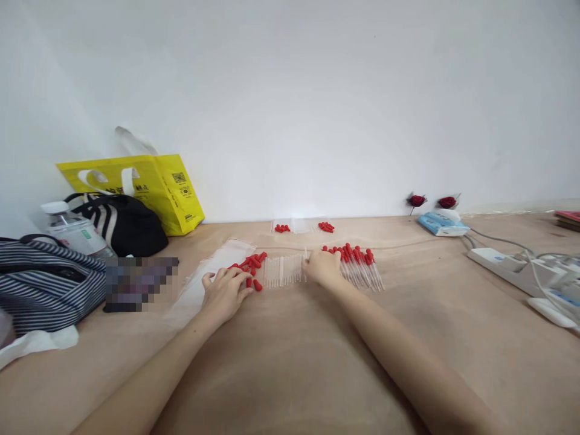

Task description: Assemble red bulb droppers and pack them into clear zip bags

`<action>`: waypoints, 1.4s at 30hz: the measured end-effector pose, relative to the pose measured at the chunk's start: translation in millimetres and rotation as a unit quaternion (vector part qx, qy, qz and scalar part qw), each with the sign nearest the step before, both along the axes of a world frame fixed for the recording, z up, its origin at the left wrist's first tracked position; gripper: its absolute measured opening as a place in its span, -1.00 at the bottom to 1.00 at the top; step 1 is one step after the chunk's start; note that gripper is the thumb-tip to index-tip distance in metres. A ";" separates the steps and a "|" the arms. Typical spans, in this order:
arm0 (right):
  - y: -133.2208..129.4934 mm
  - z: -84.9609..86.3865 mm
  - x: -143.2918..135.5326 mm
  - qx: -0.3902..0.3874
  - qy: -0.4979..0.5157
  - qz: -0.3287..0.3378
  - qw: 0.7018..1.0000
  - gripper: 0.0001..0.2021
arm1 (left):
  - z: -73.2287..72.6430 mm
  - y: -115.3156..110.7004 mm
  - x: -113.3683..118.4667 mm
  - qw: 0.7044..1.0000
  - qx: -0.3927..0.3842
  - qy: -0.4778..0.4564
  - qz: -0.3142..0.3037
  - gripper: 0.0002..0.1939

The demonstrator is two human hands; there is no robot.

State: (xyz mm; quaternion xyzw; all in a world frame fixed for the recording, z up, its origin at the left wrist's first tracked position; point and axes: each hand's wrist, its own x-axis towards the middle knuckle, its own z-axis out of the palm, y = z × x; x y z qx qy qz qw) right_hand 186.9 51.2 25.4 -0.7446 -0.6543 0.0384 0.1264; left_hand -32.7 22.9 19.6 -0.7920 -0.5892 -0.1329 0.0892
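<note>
My left hand (226, 293) is at a pile of red rubber dropper bulbs (252, 262), its fingers curved and apart. The thumb and fingertips are beside a few loose bulbs at the pile's near edge. My right hand (322, 266) is closed at the right end of a row of clear dropper tubes (281, 270), pinching one tube (305, 256) that stands out above the others. Just right of that hand lies a row of droppers with red bulbs (360, 260) on their tops, partly hidden behind it.
White plastic sheets or bags (194, 296) lie under and left of my left hand. Clear bags with red bulbs (326, 227) lie by the wall. At left are a yellow bag (176, 199), a bottle (75, 229) and a striped bag (49, 284). A power strip (512, 269) with cables and a tissue pack (441, 225) are right.
</note>
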 end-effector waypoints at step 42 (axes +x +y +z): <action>-92.9 -51.0 58.5 0.199 0.102 0.336 0.915 -0.82 | -26.7 -44.9 67.8 0.955 -0.037 -0.163 -0.244 -0.80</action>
